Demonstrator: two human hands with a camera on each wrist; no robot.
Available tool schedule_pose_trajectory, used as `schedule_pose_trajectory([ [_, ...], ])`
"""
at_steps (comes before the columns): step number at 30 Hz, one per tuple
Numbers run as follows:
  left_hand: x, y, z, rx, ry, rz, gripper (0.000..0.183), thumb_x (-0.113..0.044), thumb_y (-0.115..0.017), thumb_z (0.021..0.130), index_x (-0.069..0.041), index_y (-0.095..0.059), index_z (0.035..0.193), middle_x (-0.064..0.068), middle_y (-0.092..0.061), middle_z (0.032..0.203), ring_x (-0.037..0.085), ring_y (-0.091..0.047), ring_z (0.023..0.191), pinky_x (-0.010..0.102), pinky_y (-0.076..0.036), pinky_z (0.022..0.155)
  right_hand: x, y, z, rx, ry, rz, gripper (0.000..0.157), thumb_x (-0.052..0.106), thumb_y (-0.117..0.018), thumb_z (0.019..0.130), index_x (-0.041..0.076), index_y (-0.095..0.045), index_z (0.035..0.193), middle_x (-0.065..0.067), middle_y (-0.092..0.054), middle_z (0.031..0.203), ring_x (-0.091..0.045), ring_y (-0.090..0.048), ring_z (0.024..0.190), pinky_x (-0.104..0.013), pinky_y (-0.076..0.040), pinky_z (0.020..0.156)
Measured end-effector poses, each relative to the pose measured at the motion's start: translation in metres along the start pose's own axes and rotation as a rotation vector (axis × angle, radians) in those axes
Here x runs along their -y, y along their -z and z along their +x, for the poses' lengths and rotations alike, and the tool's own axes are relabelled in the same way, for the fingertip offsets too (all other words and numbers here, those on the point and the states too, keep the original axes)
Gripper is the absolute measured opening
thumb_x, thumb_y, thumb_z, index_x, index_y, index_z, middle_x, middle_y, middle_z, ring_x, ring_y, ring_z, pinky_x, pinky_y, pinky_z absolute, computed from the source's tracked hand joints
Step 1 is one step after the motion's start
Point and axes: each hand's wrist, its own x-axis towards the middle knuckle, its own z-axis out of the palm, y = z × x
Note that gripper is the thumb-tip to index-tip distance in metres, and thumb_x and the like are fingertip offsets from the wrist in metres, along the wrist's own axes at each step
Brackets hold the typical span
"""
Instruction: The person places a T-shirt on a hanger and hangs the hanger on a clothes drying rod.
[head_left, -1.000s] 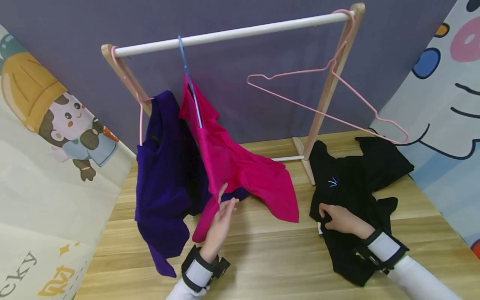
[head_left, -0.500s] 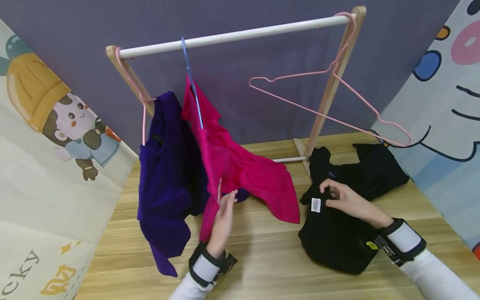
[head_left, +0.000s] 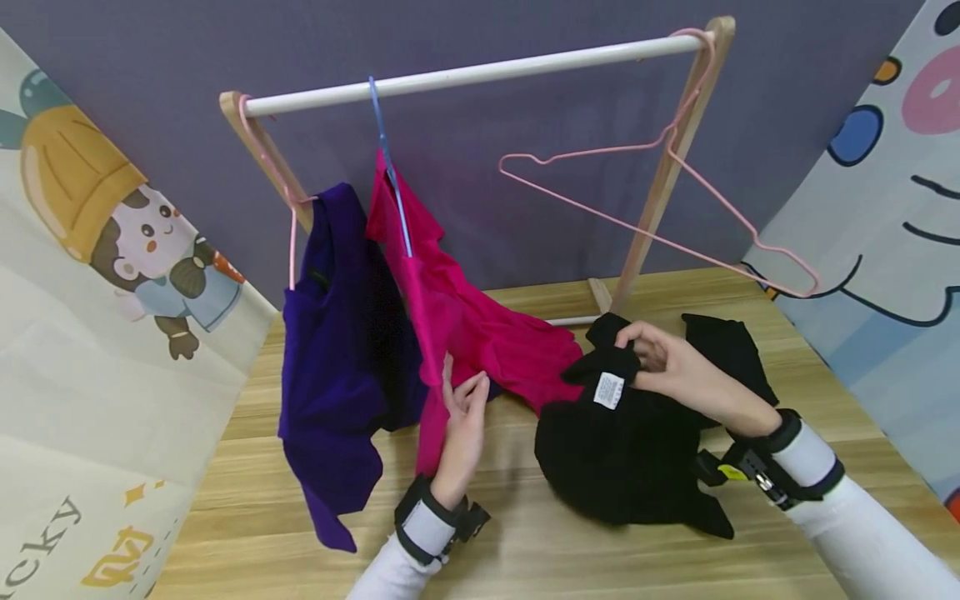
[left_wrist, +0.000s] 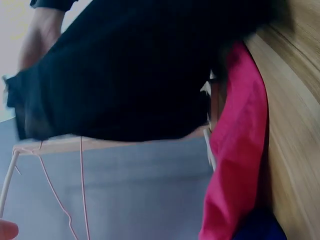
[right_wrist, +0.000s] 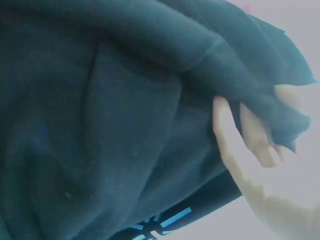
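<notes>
My right hand (head_left: 678,371) pinches a black shirt (head_left: 615,462) by an edge near its white label (head_left: 608,390), and the cloth hangs in folds above the wooden floor. In the right wrist view, thumb and fingers grip the black fabric (right_wrist: 125,125), with a blue print at its lower edge. My left hand (head_left: 462,425) has its fingers extended beside the lower part of a pink shirt (head_left: 480,333). This shirt hangs on a blue hanger (head_left: 381,133). In the left wrist view the black shirt (left_wrist: 125,80) covers much of the top.
A rack with a white rail (head_left: 480,75) and wooden posts stands against the grey wall. A purple garment (head_left: 330,375) hangs at its left on a pink hanger (head_left: 292,233). A bare pink hanger (head_left: 585,200) hangs at the right end. Printed panels (head_left: 75,375) flank both sides.
My right hand has lifted the black shirt and drawn it leftward, in front of the pink shirt's hem; its white label has come into view. My left hand has shifted slightly right.
</notes>
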Motion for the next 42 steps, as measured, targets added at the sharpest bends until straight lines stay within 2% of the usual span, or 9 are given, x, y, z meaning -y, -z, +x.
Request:
schedule_pose_trajectory([
  [3,-0.006,-0.001,-0.001,0.104,-0.086,0.034,0.064,-0.013,-0.051,0.089,-0.016,-0.01,0.138,0.022,-0.043,0.125,0.028,-0.049,0.103,0.051,-0.036,0.091,0.013,-0.002,0.005,0.022,-0.002,0.014,0.031,0.003,-0.056,0.083,0.006,-0.04,0.11,-0.006,-0.059,0.096,-0.018,-0.053,0.087,-0.025,-0.047,0.07],
  [8,-0.038,-0.001,-0.01,0.401,-0.272,0.137,0.06,-0.001,-0.054,0.084,-0.011,-0.024,0.135,0.018,-0.026,0.139,0.028,-0.041,0.114,0.056,-0.031,0.095,0.029,-0.006,0.01,0.039,-0.047,-0.033,0.031,0.01,-0.055,0.086,0.013,-0.043,0.114,-0.011,-0.055,0.107,-0.021,-0.052,0.093,-0.036,-0.046,0.078],
  [11,-0.059,-0.003,-0.015,0.469,-0.355,0.185,0.051,0.0,-0.054,0.084,-0.006,-0.034,0.13,0.018,-0.034,0.135,0.024,-0.045,0.111,0.053,-0.035,0.094,0.037,-0.009,0.015,0.038,-0.073,-0.062,0.032,0.011,-0.054,0.086,0.016,-0.043,0.115,-0.012,-0.053,0.107,-0.023,-0.052,0.092,-0.041,-0.045,0.079],
  [17,-0.071,-0.006,-0.013,0.438,-0.415,0.232,0.037,0.0,-0.054,0.084,-0.002,-0.046,0.12,0.019,-0.052,0.117,0.021,-0.055,0.09,0.044,-0.049,0.077,0.047,-0.008,0.022,0.082,-0.048,0.031,0.031,0.008,-0.049,0.088,0.01,-0.039,0.118,-0.01,-0.054,0.091,-0.023,-0.046,0.068,-0.029,-0.041,0.059],
  [22,-0.054,-0.007,-0.004,0.468,-0.441,0.239,0.04,-0.004,-0.056,0.084,-0.011,-0.047,0.122,0.012,-0.054,0.117,0.016,-0.057,0.085,0.039,-0.051,0.07,0.051,-0.005,0.026,0.17,-0.022,0.13,0.027,0.003,-0.04,0.09,0.003,-0.041,0.116,-0.004,-0.051,0.093,-0.019,-0.038,0.057,-0.026,-0.036,0.053],
  [25,-0.044,-0.008,-0.001,0.469,-0.493,0.222,0.039,-0.009,-0.059,0.083,-0.015,-0.05,0.12,0.008,-0.054,0.116,0.014,-0.056,0.087,0.036,-0.052,0.068,0.05,-0.005,0.027,0.242,-0.035,0.196,0.027,0.004,-0.036,0.091,0.003,-0.042,0.117,-0.007,-0.047,0.1,-0.018,-0.042,0.065,-0.025,-0.038,0.058],
  [31,-0.04,-0.01,0.002,0.43,-0.647,0.2,0.015,-0.009,-0.058,0.084,-0.008,-0.061,0.098,0.01,-0.059,0.099,0.015,-0.054,0.087,0.028,-0.052,0.061,0.037,-0.009,0.03,0.345,-0.036,0.328,0.03,0.01,-0.031,0.095,0.001,-0.039,0.122,-0.015,-0.036,0.122,-0.019,-0.045,0.098,-0.024,-0.044,0.079],
  [36,-0.04,-0.007,0.0,0.345,-0.631,0.27,0.011,-0.009,-0.055,0.086,-0.008,-0.057,0.096,0.008,-0.061,0.092,0.013,-0.054,0.087,0.035,-0.05,0.067,0.026,-0.008,0.028,0.299,-0.101,0.295,0.031,0.016,-0.033,0.096,0.003,-0.039,0.124,-0.014,-0.037,0.12,-0.019,-0.046,0.096,-0.023,-0.044,0.079],
  [42,-0.043,-0.004,-0.002,0.307,-0.549,0.265,0.01,-0.011,-0.049,0.09,-0.005,-0.05,0.097,0.011,-0.057,0.088,0.015,-0.052,0.078,0.038,-0.049,0.066,0.013,-0.005,0.021,0.276,-0.283,0.148,0.034,0.027,-0.038,0.095,0.01,-0.041,0.123,-0.006,-0.033,0.087,-0.013,-0.034,0.069,-0.024,-0.033,0.064],
])
